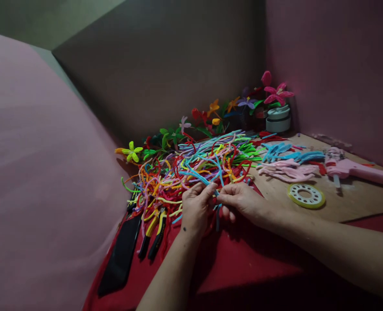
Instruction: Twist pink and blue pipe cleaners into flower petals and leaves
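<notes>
Both hands meet over the front of the red table, working on a light blue pipe cleaner (220, 170). My left hand (196, 205) pinches it between thumb and fingers. From the right, my right hand (240, 199) pinches the same blue strands, its fingertips touching close to the left thumb. Blue ends stick up above the fingers and one hangs below them. Behind the hands spreads a tangled heap of many-coloured pipe cleaners (165, 181). Exactly how the strands cross between the fingertips is hidden.
Yellow-and-black pliers (157, 233) and a black phone (122, 255) lie at left. On a brown board (276, 194) at right are a tape roll (321, 201), pink pipe cleaners (288, 169) and a pink glue gun (356, 167). Pipe-cleaner flowers (214, 107) line the back.
</notes>
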The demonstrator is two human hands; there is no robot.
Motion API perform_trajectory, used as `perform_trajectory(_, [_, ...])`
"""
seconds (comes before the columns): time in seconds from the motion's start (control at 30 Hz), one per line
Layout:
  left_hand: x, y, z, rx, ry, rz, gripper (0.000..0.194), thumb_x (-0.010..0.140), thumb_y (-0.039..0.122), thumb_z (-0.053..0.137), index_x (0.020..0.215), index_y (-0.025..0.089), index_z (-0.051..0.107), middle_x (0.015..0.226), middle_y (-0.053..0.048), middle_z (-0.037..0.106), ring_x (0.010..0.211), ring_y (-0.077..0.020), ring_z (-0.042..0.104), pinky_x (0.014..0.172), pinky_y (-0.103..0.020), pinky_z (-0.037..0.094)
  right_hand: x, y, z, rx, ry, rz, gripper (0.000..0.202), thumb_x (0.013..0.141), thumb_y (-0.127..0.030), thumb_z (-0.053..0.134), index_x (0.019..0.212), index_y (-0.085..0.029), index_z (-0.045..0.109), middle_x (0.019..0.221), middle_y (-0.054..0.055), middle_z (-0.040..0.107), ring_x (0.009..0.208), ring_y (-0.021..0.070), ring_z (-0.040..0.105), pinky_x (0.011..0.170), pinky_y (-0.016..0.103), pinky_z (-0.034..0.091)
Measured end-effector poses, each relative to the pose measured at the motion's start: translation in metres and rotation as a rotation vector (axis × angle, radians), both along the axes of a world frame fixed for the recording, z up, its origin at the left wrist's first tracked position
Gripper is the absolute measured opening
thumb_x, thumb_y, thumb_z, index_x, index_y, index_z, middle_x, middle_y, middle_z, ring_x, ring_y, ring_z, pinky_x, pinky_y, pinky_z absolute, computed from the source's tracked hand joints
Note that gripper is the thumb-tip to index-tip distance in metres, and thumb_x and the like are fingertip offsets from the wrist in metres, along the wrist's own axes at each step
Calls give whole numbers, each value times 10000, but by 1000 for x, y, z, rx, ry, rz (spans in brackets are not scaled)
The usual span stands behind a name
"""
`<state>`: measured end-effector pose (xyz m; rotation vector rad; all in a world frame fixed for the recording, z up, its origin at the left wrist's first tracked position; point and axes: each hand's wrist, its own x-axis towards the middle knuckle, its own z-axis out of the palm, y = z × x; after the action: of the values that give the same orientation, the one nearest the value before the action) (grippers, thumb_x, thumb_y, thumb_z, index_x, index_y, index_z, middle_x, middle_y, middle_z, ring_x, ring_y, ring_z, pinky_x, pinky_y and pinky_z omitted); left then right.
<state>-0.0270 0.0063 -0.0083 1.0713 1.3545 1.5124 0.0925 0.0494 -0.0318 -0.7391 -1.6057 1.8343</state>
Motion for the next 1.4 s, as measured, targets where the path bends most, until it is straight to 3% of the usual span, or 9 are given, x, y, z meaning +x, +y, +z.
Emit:
perform_trajectory(0.2, [-13, 9, 1, 64, -9, 120, 326, 664, 316, 669, 506, 149, 438, 403, 68, 383, 342, -31, 316, 339, -175, 222, -3, -4, -1, 29, -107, 13, 274, 748, -309, 511, 529, -160, 441, 369, -48, 492, 257, 38, 361, 300, 158, 227])
perform_trajectory(0.37, [-23, 11, 6, 52, -104, 168, 272, 656, 323, 673, 561, 146, 489, 386, 77, 386, 317, -27, 298, 315, -157, 221, -4, -5, -5, 8, -160, 45, 217, 740, -296, 502, 575, -162, 456, 363, -58, 482, 248, 40, 352, 289, 154, 221])
perform_trajectory(0.6, [-33, 8, 8, 77, -66, 194, 269, 633, 344, 696, 585, 130, 542, 394, 68, 402, 335, -26, 319, 330, -152, 255, -4, -8, -2, -31, -133, 47, 249, 733, -324, 536, 567, -151, 468, 370, -50, 493, 254, 36, 365, 293, 156, 223])
perform_trajectory(0.93, [-38, 10, 9, 118, -219, 165, 242, 609, 307, 709, 719, 103, 638, 377, 69, 395, 332, -35, 343, 336, -158, 232, -1, -8, 1, -61, -54, 79, 239, 726, -297, 556, 560, -144, 475, 399, -39, 528, 270, 36, 384, 299, 157, 242])
perform_trajectory(1.07, [-41, 12, 11, 98, -381, 145, 187, 623, 274, 676, 653, 101, 612, 355, 81, 354, 309, -31, 306, 310, -159, 214, -1, -7, 0, -12, -49, 94, 223, 722, -284, 563, 568, -145, 482, 387, -52, 505, 280, 36, 383, 307, 152, 247])
perform_trajectory(1.13, [-41, 13, 12, 101, -432, 160, 152, 610, 232, 671, 623, 103, 592, 396, 73, 399, 313, -20, 301, 296, -153, 202, -1, -7, -2, -3, -41, 106, 220, 724, -287, 563, 573, -147, 483, 387, -56, 504, 281, 38, 386, 308, 150, 252])
perform_trajectory(1.23, [-40, 13, 13, 144, -441, 184, 118, 600, 183, 666, 628, 96, 592, 451, 60, 448, 334, -13, 319, 290, -143, 216, -1, -8, -1, -11, -21, 118, 223, 720, -289, 565, 571, -148, 479, 392, -57, 509, 282, 38, 390, 311, 150, 268])
perform_trajectory(1.4, [-38, 15, 11, 155, -380, 121, 190, 632, 253, 695, 711, 97, 621, 411, 76, 382, 339, -27, 338, 302, -142, 259, -1, -8, 1, -42, 29, 133, 213, 728, -288, 564, 592, -139, 498, 427, -29, 559, 305, 48, 430, 336, 157, 314])
